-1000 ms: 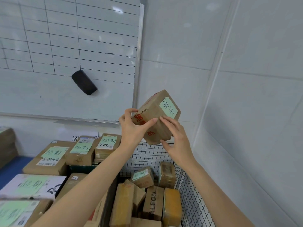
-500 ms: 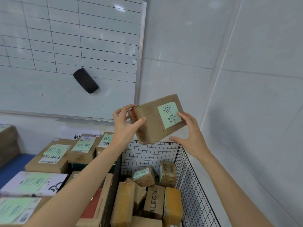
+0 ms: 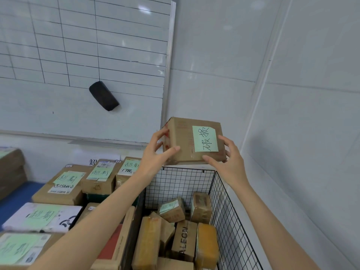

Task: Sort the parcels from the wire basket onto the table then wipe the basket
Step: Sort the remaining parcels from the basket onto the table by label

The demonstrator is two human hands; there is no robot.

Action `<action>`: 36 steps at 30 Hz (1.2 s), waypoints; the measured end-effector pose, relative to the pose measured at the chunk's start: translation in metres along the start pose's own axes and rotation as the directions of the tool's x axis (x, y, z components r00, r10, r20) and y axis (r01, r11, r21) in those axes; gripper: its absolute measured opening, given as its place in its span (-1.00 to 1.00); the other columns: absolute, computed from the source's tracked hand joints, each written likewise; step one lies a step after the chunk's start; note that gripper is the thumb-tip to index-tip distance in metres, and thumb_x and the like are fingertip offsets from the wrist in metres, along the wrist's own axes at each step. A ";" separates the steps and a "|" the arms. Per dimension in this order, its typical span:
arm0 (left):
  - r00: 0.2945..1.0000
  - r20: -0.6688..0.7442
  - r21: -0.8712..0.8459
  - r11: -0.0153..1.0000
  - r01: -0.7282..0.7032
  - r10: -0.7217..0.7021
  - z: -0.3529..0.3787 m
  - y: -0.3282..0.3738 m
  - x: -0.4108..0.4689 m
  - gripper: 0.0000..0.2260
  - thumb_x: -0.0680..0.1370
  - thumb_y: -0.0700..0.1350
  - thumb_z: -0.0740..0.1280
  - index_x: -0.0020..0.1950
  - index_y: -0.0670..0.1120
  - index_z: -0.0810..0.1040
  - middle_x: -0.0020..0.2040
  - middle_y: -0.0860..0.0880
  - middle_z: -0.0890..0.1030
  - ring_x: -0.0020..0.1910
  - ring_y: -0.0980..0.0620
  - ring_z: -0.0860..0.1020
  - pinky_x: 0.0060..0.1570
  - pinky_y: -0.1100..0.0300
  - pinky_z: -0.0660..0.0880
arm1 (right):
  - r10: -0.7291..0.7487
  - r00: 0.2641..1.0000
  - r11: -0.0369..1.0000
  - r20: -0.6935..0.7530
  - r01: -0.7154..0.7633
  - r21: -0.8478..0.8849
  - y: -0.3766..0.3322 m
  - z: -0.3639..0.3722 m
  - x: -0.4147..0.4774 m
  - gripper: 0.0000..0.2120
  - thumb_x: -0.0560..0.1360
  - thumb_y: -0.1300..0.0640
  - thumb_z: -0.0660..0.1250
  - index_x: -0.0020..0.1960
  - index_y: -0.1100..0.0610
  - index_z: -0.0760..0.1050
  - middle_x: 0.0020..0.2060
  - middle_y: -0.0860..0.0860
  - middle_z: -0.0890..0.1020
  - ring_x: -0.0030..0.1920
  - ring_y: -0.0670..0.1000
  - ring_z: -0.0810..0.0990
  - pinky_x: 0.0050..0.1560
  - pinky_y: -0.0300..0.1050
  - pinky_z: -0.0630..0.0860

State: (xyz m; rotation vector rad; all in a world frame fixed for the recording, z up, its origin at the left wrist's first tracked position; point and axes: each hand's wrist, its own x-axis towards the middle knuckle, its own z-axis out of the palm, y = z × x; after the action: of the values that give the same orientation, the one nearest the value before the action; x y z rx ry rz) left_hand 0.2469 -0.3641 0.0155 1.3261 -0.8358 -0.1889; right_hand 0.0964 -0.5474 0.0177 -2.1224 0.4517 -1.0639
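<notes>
— Cardboard box [image 3: 183, 147] with the green note [image 3: 205, 138]: where is it?
— Above the wire basket [image 3: 229, 211], over its 12 o'clock rim. The left hand [image 3: 155, 154] grips one side and the right hand [image 3: 228, 160] clasps the opposite corner, forearms raised.
— Advice?
— Read the note, then carry it level towards 9 o'clock, onto the worktop [image 3: 11, 193].

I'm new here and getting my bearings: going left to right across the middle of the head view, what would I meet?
Black eraser on the whiteboard → left hand → parcel with green note → right hand → grey wall.
</notes>
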 end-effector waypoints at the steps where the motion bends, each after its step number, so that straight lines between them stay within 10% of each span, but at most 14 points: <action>1: 1.000 0.022 0.030 1.000 0.004 -0.005 0.001 -0.001 -0.002 -0.29 0.27 0.26 0.47 0.39 0.25 0.37 0.43 0.19 0.39 0.39 0.05 0.39 0.31 0.00 0.41 | 0.006 1.000 1.000 -0.016 -0.006 0.011 0.000 0.000 0.000 -0.25 0.29 -0.12 0.59 0.38 -0.25 0.32 0.39 -0.12 0.42 0.35 0.00 0.45 0.30 0.16 0.50; 8: 0.995 0.095 0.160 0.987 -0.003 -0.012 -0.003 -0.005 -0.002 -0.19 0.40 0.07 0.53 0.51 0.37 0.15 0.48 0.12 0.22 0.42 -0.02 0.32 0.39 -0.05 0.34 | 0.024 0.999 1.000 -0.037 -0.023 0.020 0.000 -0.003 -0.001 -0.25 0.38 0.00 0.57 0.46 -0.07 0.29 0.35 -0.04 0.44 0.22 0.01 0.53 0.15 -0.11 0.53; 12: 0.997 0.075 0.185 0.982 -0.035 0.021 -0.006 -0.003 0.001 -0.20 0.42 -0.04 0.55 0.49 0.38 0.18 0.39 0.03 0.24 0.34 0.00 0.36 0.11 0.30 0.41 | 0.032 0.999 0.999 -0.016 -0.032 -0.021 0.000 -0.004 -0.001 -0.23 0.42 -0.01 0.53 0.51 -0.07 0.22 0.38 -0.03 0.37 0.18 -0.04 0.53 0.00 -0.38 0.41; 23: 0.997 0.027 0.098 0.992 -0.074 0.071 -0.015 0.000 -0.006 -0.47 0.43 -0.06 0.55 0.32 0.17 0.44 0.31 0.22 0.49 0.30 0.22 0.47 0.20 0.17 0.45 | 0.126 0.986 0.971 0.108 -0.145 0.189 -0.012 -0.022 0.008 -0.29 0.54 -0.07 0.34 0.56 -0.24 0.03 0.35 -0.15 0.38 0.06 0.03 0.64 0.02 0.13 0.65; 28: 0.989 -0.047 0.176 0.976 -0.129 0.140 -0.023 0.012 -0.009 -0.45 0.32 0.13 0.48 0.31 0.24 0.52 0.36 0.06 0.43 0.37 0.10 0.41 0.31 0.15 0.40 | 0.113 0.985 0.959 0.129 -0.142 0.246 -0.017 -0.012 0.004 -0.52 0.57 0.02 0.34 0.44 -0.09 0.28 0.31 -0.11 0.42 0.03 -0.05 0.65 -0.18 -0.01 0.68; 33: 0.973 -0.178 0.178 0.977 -0.118 0.150 -0.038 0.021 -0.023 -0.54 0.45 -0.22 0.50 0.32 0.04 0.53 0.33 -0.06 0.43 0.24 0.26 0.43 -0.01 0.54 0.43 | 0.104 0.976 0.921 0.191 -0.167 0.352 -0.027 0.019 -0.004 -0.59 0.58 0.07 0.33 0.38 0.00 0.29 0.15 -0.31 0.43 -0.04 -0.24 0.66 -0.26 -0.15 0.65; 36: 0.947 -0.285 0.176 0.979 -0.100 0.148 -0.057 0.024 -0.038 -0.53 0.42 -0.12 0.53 0.28 0.07 0.49 0.33 -0.03 0.45 0.29 0.27 0.42 0.18 0.32 0.52 | 0.119 0.959 0.886 0.257 -0.220 0.409 -0.036 0.047 -0.012 -0.61 0.57 0.09 0.34 0.33 0.02 0.29 0.14 -0.25 0.44 -0.10 -0.35 0.63 -0.25 -0.19 0.65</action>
State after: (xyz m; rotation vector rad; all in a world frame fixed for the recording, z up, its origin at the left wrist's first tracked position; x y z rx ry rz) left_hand 0.2487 -0.2915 0.0203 1.4041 -0.6851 0.1785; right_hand 0.1268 -0.4953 0.0181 -1.7393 0.2552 -0.7290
